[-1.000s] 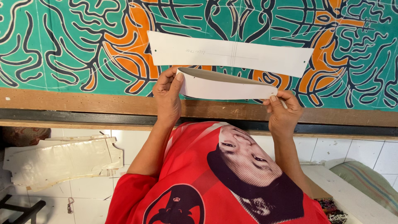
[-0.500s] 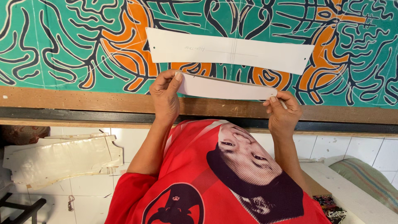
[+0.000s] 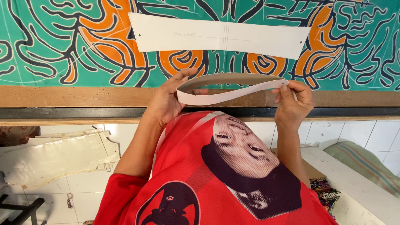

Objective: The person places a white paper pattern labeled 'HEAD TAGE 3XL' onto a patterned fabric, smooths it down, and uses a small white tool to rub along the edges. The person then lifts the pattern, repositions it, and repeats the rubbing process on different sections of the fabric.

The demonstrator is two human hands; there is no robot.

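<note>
A narrow white paper pattern strip (image 3: pixel 216 98) is held between both hands above the wooden table edge (image 3: pixel 75 96), bowed into a loop. My left hand (image 3: pixel 166 100) grips its left end. My right hand (image 3: pixel 291 102) pinches its right end, and a thin white stick shows behind the fingers. A larger curved white paper pattern (image 3: pixel 221 36) lies flat on the green, orange and black batik cloth (image 3: pixel 62 46) just beyond the hands. My red printed shirt (image 3: pixel 216 175) fills the lower middle.
Below the table is a white tiled floor (image 3: pixel 83 187). Crumpled cream paper pattern pieces (image 3: pixel 54 156) hang at the lower left. A striped green cushion (image 3: pixel 358 156) lies on a white ledge at the lower right. A dark stand leg (image 3: pixel 21 208) is in the corner.
The narrow strip, held flat at the cloth's edge before, has been lifted and bent into a loop between the hands. The large pattern has not moved on the cloth.
</note>
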